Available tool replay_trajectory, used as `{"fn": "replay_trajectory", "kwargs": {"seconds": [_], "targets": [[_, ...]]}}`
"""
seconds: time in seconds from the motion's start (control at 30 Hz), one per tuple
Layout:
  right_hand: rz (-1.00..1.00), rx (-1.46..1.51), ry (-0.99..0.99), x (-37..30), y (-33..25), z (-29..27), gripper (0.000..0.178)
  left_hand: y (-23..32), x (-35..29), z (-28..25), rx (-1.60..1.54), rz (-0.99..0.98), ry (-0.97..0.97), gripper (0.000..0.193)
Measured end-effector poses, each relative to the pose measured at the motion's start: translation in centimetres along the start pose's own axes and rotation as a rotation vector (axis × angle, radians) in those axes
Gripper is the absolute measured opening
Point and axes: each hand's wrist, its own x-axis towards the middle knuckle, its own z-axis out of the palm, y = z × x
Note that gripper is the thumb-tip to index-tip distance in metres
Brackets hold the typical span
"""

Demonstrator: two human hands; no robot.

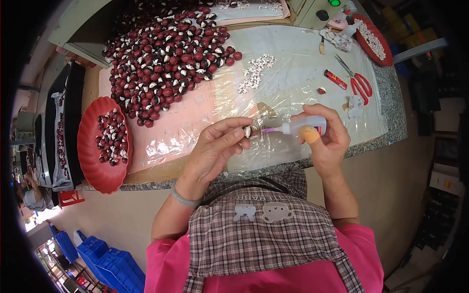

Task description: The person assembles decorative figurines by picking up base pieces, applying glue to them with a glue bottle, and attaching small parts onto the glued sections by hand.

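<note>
My left hand [215, 146] pinches a small black-and-white round piece [247, 132] between thumb and fingers. In my right hand [332, 144] is a clear squeeze bottle [312, 125] with a thin purple tip, lying sideways. That tip points left at the piece, very close to it; whether they touch I cannot tell. A tan cover [309, 134] wraps one right fingertip. Beyond my hands, small white pieces [256, 73] lie scattered on the plastic sheet [293, 53]. A large heap of dark red, black and white balls [166, 63] spreads over the table's left side.
At the left edge sits a red scalloped dish [90, 168] of balls. To the right lie red-handled scissors [360, 88], a red tube [335, 79], and a single red ball [321, 90]. Another red dish [387, 61] holds white pieces. Blue crates [115, 268] stand behind on the floor.
</note>
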Motion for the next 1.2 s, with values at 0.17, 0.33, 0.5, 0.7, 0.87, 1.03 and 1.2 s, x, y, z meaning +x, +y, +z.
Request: {"fn": "replay_trajectory", "kwargs": {"seconds": [0.17,0.33,0.5,0.7,0.87,1.03,1.2], "targets": [[0.248,0.486,-0.029,1.7,2.4,-1.3,0.025,0.0,-0.2,-1.5,0.005,0.008,0.021,0.030],[0.501,0.414,-0.164,4.0,4.2,-0.7,0.029,0.0,-0.4,-2.1,-0.021,0.023,0.032,0.030],[0.518,0.010,-0.180,6.4,5.5,2.1,0.021,0.0,-0.6,-2.3,-0.038,0.034,0.032,0.030],[-0.047,-0.548,-0.292,8.1,6.9,3.4,0.022,0.1,-0.8,-2.6,-0.038,0.038,0.031,0.030],[-0.019,-0.675,-0.482,8.6,6.0,2.6,0.022,0.1,-0.9,-2.5,-0.034,0.038,0.050,0.030],[0.004,-0.622,-0.477,9.2,6.1,2.8,0.023,0.0,-0.8,-2.2,-0.036,0.045,0.073,0.030],[0.557,-0.234,-0.427,8.3,4.2,2.8,0.011,-0.2,-0.8,-1.6,0.048,0.058,0.098,0.029]]}}
